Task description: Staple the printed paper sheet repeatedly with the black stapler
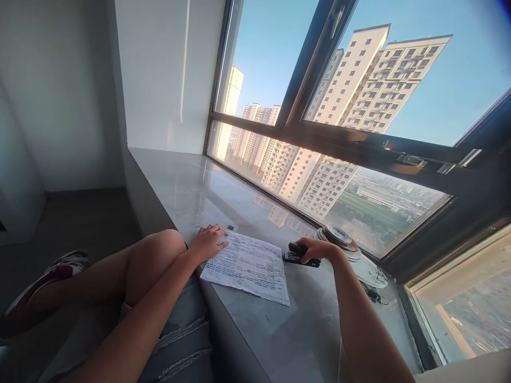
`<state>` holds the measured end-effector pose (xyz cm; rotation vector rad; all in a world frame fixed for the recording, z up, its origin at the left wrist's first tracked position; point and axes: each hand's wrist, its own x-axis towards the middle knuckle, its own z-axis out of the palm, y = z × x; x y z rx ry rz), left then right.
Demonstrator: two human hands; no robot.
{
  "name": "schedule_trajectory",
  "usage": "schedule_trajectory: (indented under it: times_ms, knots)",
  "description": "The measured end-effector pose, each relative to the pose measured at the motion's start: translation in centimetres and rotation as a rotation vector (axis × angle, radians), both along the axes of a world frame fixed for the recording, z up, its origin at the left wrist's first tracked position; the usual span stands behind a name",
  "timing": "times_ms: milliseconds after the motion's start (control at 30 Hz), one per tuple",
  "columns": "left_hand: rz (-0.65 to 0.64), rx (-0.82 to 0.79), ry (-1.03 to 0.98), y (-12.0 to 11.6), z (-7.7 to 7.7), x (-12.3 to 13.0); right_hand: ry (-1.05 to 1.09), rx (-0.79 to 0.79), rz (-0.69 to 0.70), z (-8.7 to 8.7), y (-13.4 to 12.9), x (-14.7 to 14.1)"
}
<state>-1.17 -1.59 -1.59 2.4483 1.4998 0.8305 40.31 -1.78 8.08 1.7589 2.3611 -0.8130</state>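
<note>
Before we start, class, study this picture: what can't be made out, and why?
All in the head view:
- White printed sheet: its wording; print too small and blurred.
- Black stapler: its middle; covered by the right hand.
- Small dark block at the sheet's far edge: its identity; too small.
- Dark object with thin rings: its identity; too small.
- Right arm: its upper part; cut off by the bottom edge.

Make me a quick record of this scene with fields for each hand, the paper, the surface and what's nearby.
Left hand: resting on the printed paper's edge
Right hand: holding black stapler
Paper: flat, beside stapler
Surface: glossy window ledge
Nearby: stacked round items
Outside window: tall buildings, blue sky
</note>
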Motion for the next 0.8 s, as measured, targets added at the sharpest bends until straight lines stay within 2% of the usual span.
schedule_trajectory:
  times_ms: [100, 200, 467, 667, 800]
  knots:
    - [-0.011, -0.031, 0.025, 0.0, 0.2, -0.2, -0.017, -0.167, -0.043, -0.3, 0.0, 0.0]
    - [-0.021, -0.064, 0.054, 0.0, 0.4, -0.3, -0.088, -0.226, -0.063, -0.1, 0.0, -0.6]
    - [-0.007, -0.054, 0.076, -0.2, 0.6, -0.2, -0.268, -0.155, -0.048, -0.2, 0.1, -1.7]
    - [-0.002, -0.054, 0.080, -0.2, 0.7, -0.2, -0.394, -0.172, -0.086, -0.4, 0.6, -1.5]
    - [-0.003, -0.052, 0.081, -0.2, 0.7, -0.1, -0.442, -0.170, -0.077, -0.5, 0.8, -2.9]
